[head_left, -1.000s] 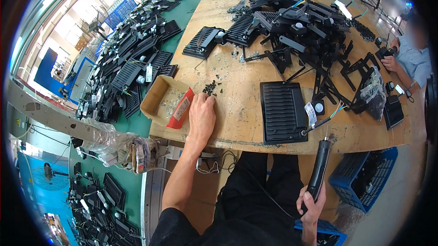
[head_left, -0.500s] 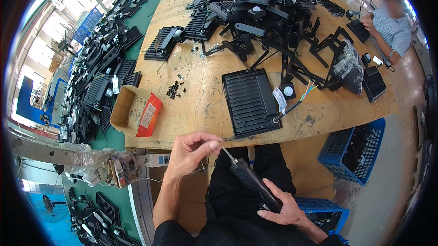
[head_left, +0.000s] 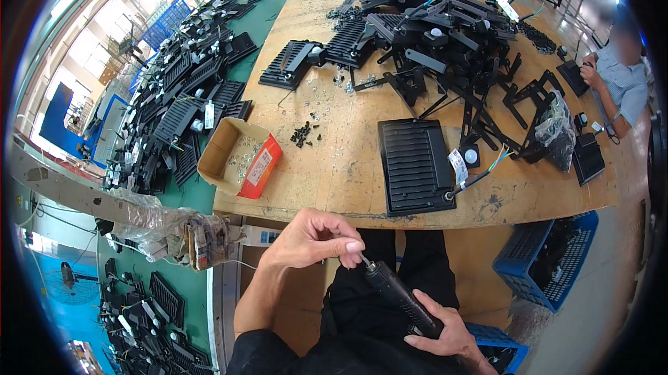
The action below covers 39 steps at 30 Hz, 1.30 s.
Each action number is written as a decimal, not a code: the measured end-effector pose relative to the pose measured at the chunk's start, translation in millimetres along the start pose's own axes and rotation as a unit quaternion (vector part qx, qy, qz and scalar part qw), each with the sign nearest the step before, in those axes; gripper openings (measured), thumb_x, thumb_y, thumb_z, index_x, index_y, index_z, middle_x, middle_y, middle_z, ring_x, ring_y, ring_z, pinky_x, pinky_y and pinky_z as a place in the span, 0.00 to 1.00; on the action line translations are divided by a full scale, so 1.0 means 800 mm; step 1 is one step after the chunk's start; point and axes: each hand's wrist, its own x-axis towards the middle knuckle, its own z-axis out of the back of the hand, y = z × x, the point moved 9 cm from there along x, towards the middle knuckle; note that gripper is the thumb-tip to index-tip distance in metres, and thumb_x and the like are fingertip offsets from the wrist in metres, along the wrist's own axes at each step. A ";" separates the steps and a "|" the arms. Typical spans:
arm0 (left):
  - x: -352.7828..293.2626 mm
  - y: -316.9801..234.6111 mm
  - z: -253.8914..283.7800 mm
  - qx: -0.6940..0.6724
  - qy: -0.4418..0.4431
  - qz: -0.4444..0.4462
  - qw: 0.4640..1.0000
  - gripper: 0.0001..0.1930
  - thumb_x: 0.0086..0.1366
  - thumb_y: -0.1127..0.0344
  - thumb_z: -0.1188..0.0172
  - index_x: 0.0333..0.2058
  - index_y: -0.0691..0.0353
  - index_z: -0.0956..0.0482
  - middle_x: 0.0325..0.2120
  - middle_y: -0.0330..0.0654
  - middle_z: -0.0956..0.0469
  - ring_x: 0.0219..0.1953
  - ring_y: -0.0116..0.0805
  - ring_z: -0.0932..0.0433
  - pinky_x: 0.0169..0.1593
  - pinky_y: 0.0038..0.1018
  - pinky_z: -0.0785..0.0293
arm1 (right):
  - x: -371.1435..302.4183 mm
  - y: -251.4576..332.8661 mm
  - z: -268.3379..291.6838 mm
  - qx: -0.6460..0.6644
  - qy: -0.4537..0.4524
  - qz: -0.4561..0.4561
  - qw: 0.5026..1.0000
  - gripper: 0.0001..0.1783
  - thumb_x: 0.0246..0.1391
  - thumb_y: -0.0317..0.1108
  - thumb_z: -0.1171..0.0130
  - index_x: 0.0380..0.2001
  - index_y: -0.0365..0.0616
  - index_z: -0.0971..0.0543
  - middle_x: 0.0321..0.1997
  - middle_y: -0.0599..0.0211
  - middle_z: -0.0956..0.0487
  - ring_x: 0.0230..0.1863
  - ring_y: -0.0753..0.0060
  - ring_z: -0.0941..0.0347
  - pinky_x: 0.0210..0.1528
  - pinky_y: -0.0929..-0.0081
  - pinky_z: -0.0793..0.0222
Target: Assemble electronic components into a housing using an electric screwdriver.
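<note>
My right hand (head_left: 445, 333) is wrapped round the black body of an electric screwdriver (head_left: 402, 298), held above my lap and tilted with its tip up and to the left. With thumb and fingers, my left hand (head_left: 313, 239) pinches the thin metal screwdriver bit (head_left: 365, 259) at that tip; the bit's end is hidden in the fingers. Beyond the hands, a black finned floodlight (head_left: 417, 170) lies on the wooden table (head_left: 334, 187), fins up. A round-domed sensor (head_left: 471, 156) and a cable with bare coloured wires are beside it.
An open cardboard box (head_left: 240, 159) holds small metal parts, with black screws (head_left: 301, 134) nearby. Brackets and floodlights form a pile (head_left: 445, 41) at the back. More floodlights crowd the green bench (head_left: 243, 27). Blue crates (head_left: 546, 260) stand low right; another person (head_left: 623, 72) works far right.
The view has shifted, so the table appears further right. My left fingers have come closer to the screwdriver's collar, leaving less of the bit showing. My right hand keeps its grip.
</note>
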 end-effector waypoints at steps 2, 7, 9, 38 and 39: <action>-0.001 -0.004 0.012 -0.026 -0.022 0.002 0.999 0.07 0.71 0.72 0.33 0.39 0.71 0.14 0.30 0.47 0.13 0.31 0.31 0.13 0.36 0.26 0.14 | -0.001 0.003 0.000 -0.014 -0.009 0.022 1.000 0.54 0.47 0.31 0.21 0.75 0.39 0.36 0.40 0.66 0.16 0.38 0.80 0.21 0.47 0.79 0.27; -0.009 -0.010 0.005 0.004 -0.012 0.020 1.000 0.08 0.71 0.70 0.33 0.40 0.71 0.14 0.29 0.46 0.13 0.31 0.31 0.13 0.36 0.26 0.14 | -0.005 -0.006 0.000 0.002 0.006 -0.036 0.999 0.54 0.46 0.32 0.20 0.75 0.39 0.36 0.41 0.66 0.15 0.39 0.79 0.20 0.49 0.78 0.27; -0.011 -0.010 0.001 0.026 -0.009 0.041 0.999 0.08 0.71 0.69 0.33 0.40 0.70 0.14 0.29 0.45 0.13 0.31 0.30 0.13 0.37 0.25 0.15 | -0.004 0.002 -0.003 -0.026 0.012 -0.029 0.999 0.53 0.46 0.31 0.20 0.75 0.38 0.36 0.42 0.65 0.14 0.39 0.80 0.20 0.49 0.79 0.27; -0.079 -0.054 -0.064 0.134 -0.026 0.002 0.991 0.09 0.73 0.68 0.35 0.37 0.70 0.15 0.29 0.42 0.13 0.31 0.27 0.13 0.37 0.23 0.16 | -0.058 -0.007 -0.011 0.012 0.043 0.046 0.998 0.53 0.44 0.27 0.21 0.73 0.32 0.36 0.46 0.58 0.14 0.41 0.77 0.18 0.51 0.78 0.25; -0.079 -0.054 -0.066 0.136 -0.025 0.003 0.990 0.09 0.73 0.68 0.35 0.37 0.70 0.15 0.29 0.42 0.13 0.31 0.27 0.13 0.37 0.23 0.16 | -0.057 -0.020 -0.016 0.140 0.069 -0.001 0.988 0.54 0.44 0.27 0.22 0.74 0.30 0.38 0.43 0.57 0.14 0.39 0.75 0.18 0.49 0.77 0.24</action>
